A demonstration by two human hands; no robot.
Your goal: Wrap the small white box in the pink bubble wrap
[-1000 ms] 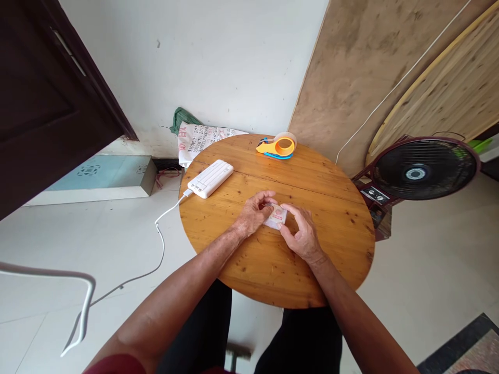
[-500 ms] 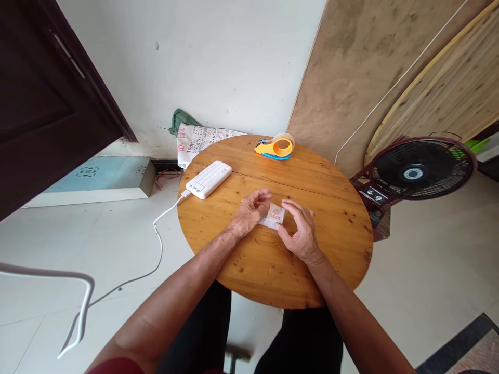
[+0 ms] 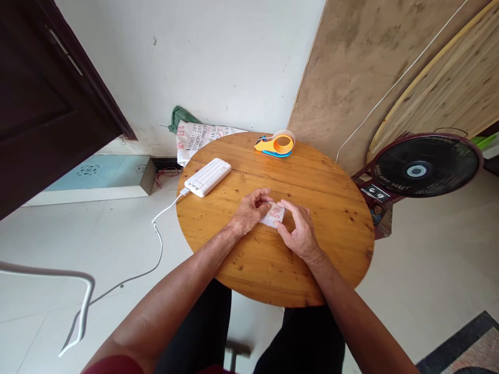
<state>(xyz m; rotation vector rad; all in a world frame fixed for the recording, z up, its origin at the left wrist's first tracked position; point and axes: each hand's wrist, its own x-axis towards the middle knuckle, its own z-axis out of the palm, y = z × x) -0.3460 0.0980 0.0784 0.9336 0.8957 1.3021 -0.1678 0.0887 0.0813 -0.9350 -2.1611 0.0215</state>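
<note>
Indoors, a round brown wooden desk (image 3: 339, 223) stood beside a round black fan (image 3: 429, 166).
Mid-desk, the left hand (image 3: 249, 213) and right hand (image 3: 299, 231), half-curled, held opposite sides of a small white red-printed packet (image 3: 273, 215); a white rectangular power bank (image 3: 208, 177) lay beyond.

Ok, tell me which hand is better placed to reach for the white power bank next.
Probably the left hand: it is nearer the white power bank, which lies toward the left of the table. The right hand is beyond the small packet, where both hands are busy.
</note>
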